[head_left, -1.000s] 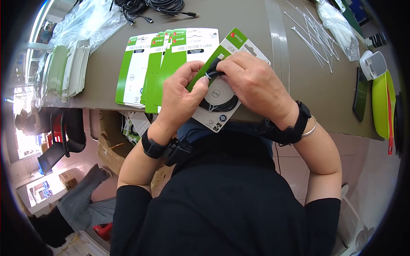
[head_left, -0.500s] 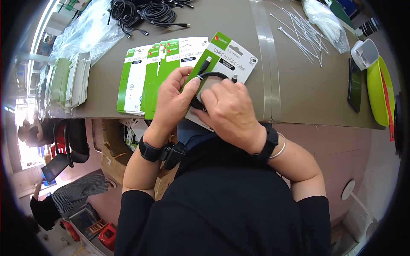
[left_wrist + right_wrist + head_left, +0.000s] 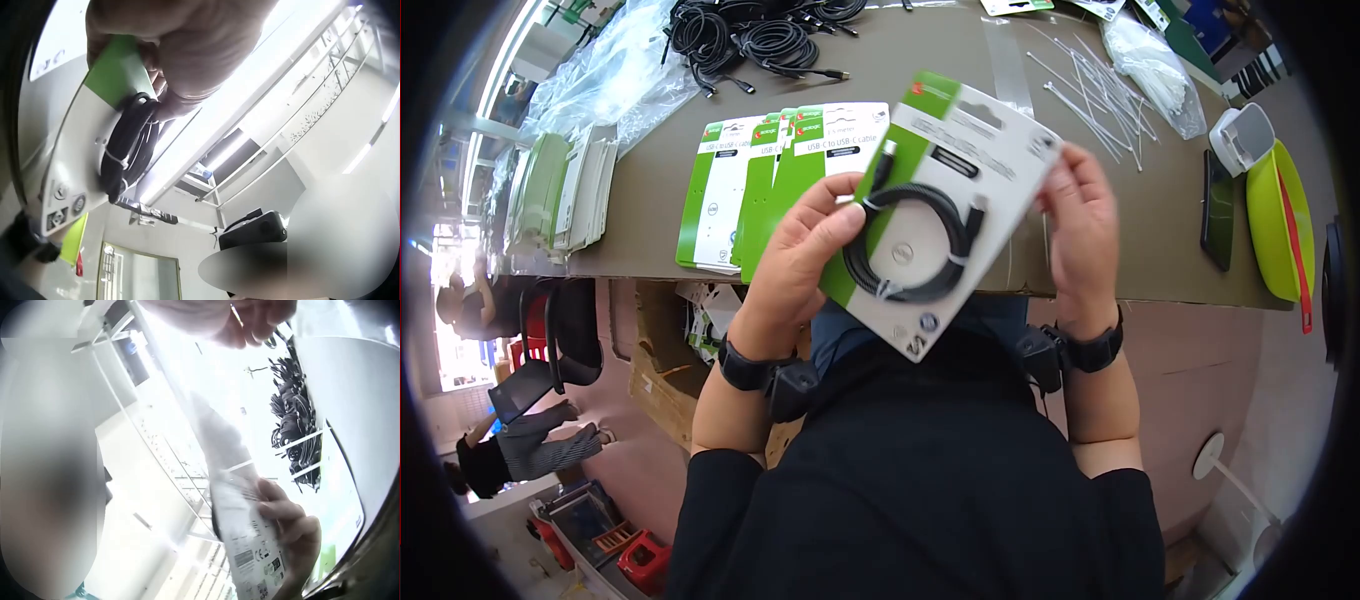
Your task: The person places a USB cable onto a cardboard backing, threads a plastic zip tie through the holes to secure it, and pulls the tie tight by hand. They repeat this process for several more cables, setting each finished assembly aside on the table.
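Observation:
In the head view my left hand [image 3: 810, 240] pinches the left edge of a green-and-white packaging card [image 3: 1000, 140], thumb on its front. Strapped flat on the card is a coiled black USB-C cable [image 3: 950, 225], held by small white ties, its two plugs pointing up. At the card's upper right corner my right hand [image 3: 1083, 225] grips the edge between thumb and fingers. The left wrist view shows the coil [image 3: 131, 147] standing out from the card front. Printed labels on the card's back [image 3: 253, 550] face the right wrist camera.
Several similar cards [image 3: 830, 155] lie overlapped left of the hands, beside a standing stack of cards [image 3: 580, 190]. Behind are black cable bundles [image 3: 750, 45]. To the right lie loose white zip ties [image 3: 1100, 95], a phone [image 3: 1217, 215] and a lime-green bowl [image 3: 1275, 235].
The right hand has moved from the coil to the card's upper right corner. The cable coil now shows fully on the card, which is raised closer to the head camera.

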`<state>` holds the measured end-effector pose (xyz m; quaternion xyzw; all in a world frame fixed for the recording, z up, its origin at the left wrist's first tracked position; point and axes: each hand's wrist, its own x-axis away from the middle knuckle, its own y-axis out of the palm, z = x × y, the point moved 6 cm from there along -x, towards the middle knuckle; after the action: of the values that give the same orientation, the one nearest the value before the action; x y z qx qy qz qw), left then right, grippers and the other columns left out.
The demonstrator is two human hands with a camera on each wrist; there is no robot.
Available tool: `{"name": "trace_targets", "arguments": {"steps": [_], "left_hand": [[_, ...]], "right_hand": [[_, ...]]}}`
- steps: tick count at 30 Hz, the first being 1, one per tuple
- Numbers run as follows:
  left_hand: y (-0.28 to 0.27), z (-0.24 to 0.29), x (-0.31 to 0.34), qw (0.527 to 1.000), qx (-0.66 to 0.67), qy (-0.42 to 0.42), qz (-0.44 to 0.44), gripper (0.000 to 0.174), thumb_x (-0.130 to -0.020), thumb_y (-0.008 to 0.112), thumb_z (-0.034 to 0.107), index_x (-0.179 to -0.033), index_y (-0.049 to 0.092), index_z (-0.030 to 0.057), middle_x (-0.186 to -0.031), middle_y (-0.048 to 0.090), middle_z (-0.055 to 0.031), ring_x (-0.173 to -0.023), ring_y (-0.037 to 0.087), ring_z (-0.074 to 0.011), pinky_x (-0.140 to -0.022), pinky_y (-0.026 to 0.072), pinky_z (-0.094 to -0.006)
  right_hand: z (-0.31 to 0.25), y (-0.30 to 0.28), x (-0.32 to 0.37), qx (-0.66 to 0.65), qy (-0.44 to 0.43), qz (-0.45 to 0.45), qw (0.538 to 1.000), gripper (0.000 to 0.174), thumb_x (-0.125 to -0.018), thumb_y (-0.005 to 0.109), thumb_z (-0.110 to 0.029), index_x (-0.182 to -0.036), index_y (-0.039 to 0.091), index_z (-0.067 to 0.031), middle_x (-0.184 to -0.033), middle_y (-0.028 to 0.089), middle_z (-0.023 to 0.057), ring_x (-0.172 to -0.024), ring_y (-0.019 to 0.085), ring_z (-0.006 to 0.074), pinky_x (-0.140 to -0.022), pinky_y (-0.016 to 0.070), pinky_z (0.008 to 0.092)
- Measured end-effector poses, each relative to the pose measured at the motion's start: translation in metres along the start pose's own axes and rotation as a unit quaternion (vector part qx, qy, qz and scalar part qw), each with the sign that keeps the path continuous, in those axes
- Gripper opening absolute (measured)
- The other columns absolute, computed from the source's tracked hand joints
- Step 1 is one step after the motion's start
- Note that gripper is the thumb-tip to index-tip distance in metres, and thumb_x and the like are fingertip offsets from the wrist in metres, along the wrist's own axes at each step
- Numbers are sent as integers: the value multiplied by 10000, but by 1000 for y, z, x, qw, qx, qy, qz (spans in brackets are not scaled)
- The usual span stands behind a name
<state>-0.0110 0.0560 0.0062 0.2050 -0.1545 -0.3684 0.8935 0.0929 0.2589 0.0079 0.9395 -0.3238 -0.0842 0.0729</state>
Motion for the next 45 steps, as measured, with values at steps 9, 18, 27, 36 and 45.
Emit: {"name": "trace_targets", "arguments": {"steps": [9, 18, 27, 36, 45], "left_hand": [[43, -7, 10, 989, 52, -79, -113, 377, -912, 557, 118, -1245, 418, 6, -1105, 601, -102, -980, 583, -119, -869, 467, -269], [31, -12, 11, 996, -23, -28, -78, 410, -879, 603, 88, -1222, 396, -2, -1110, 605, -116, -932, 600, -107, -849, 472, -260], [19, -15, -6, 889, 384, -76, -238, 516, -947, 449, 355, -1290, 349, -18, -926, 573, -99, -560, 549, -92, -568, 402, -217], [14, -26, -9, 859, 446, -113, -222, 563, -958, 359, 424, -1281, 386, -36, -818, 506, -65, -469, 471, -82, -505, 324, -211], [2, -2, -2, 991, -53, 71, 97, 396, -904, 536, 159, -1243, 455, -29, -1032, 619, -69, -865, 610, -116, -759, 508, -230]], "right_hand": [[56, 39, 33, -262, 210, -256, 906, 604, -946, 386, -462, -1318, 391, 14, -1279, 500, 156, -1106, 542, 218, -927, 466, 313], [34, 45, 38, -359, 159, -223, 892, 330, -942, 489, -162, -1223, 486, 11, -1143, 577, 126, -941, 610, 175, -780, 528, 273], [-38, 34, 7, 73, -114, -126, 983, 201, -906, 524, 1, -1100, 573, 3, -1067, 592, 76, -808, 587, 93, -716, 487, 233], [-33, 38, 5, 67, -81, -133, 986, 168, -918, 524, -49, -1062, 593, 4, -991, 588, 48, -787, 542, 71, -703, 436, 193], [-51, 54, 6, 174, -4, -321, 931, 236, -905, 568, -194, -1015, 613, 9, -763, 622, 63, -680, 598, 118, -612, 480, 252]]}}
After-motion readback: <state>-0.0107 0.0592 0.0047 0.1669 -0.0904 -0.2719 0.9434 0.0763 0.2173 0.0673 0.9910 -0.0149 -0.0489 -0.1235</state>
